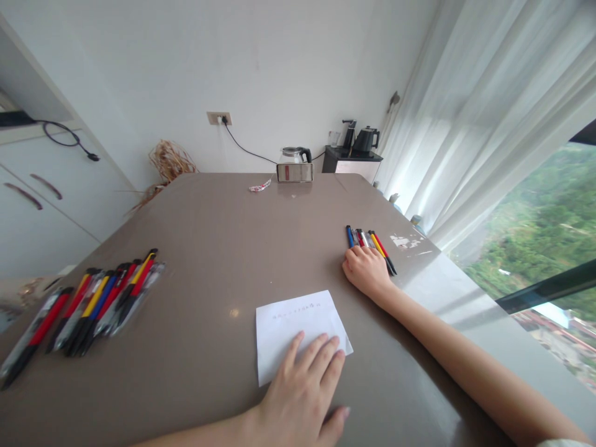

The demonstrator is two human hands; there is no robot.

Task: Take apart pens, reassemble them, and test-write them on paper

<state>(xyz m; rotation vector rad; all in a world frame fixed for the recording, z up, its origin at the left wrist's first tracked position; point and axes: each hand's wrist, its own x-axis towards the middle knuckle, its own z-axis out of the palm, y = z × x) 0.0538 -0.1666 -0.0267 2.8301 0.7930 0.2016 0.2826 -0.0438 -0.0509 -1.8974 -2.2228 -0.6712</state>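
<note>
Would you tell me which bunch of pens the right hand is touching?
The small bunch on the right: the right hand rests on its near ends, while the bigger bunch lies untouched at far left.

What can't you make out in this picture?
Head view: the faint writing on the white paper is too small to read.
The right hand covers the near ends of the small pen group; any grip is hidden.
The left pen pile is blurred near the edge; uncountable.

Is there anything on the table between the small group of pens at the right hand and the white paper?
Nothing visible. The right hand touches the pens; only bare table lies between them and the white paper, whose near part the left hand covers.
</note>
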